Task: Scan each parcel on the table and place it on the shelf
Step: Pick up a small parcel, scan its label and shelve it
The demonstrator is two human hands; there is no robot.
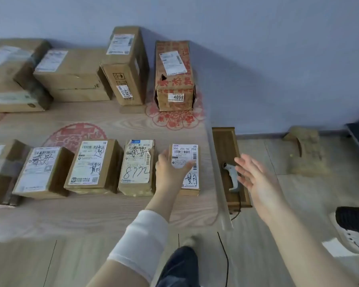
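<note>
A row of cardboard parcels lies along the near side of the table point(104, 212). The rightmost small parcel point(186, 154) has a white label on top, and my left hand point(170, 172) grips it, thumb across the label and fingers along its left side. My right hand point(255, 177) hovers open, fingers spread, just above and right of a white handheld scanner point(232, 177). The scanner lies on a narrow brown wooden stand point(224, 141) beside the table's right edge. My right hand is not touching the scanner.
Larger boxes stand along the back by the wall, among them one marked 5085 point(126, 65) and one marked 4068 point(174, 75). The parcel marked 8772 point(137, 168) lies close left of the gripped one. A black cable point(224, 255) runs over the floor. A shoe point(350, 230) is at right.
</note>
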